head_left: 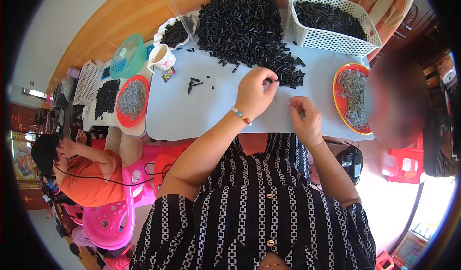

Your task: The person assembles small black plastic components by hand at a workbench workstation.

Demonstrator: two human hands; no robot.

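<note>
My left hand (256,93) is at the near edge of a big heap of short black tube-like pieces (240,25). Its thumb and forefinger are pinched together beside the loose pieces, and what lies between the fingertips is too small to make out. Just right of it, my right hand (306,120) hovers over the light blue-grey table (192,114), thumb and fingers bent into a pinch. Anything in that pinch cannot be made out. Beyond it to the right stands a red basin with a yellow rim (338,95), holding small greyish translucent pieces (353,97).
A white perforated basket (331,40) of black pieces stands at the back right. To the left are a mug (162,57), a small packet (169,74), a few scattered black pieces (193,84), a green basket (128,57) and another red basin (124,118). A person in orange (91,179) sits at left.
</note>
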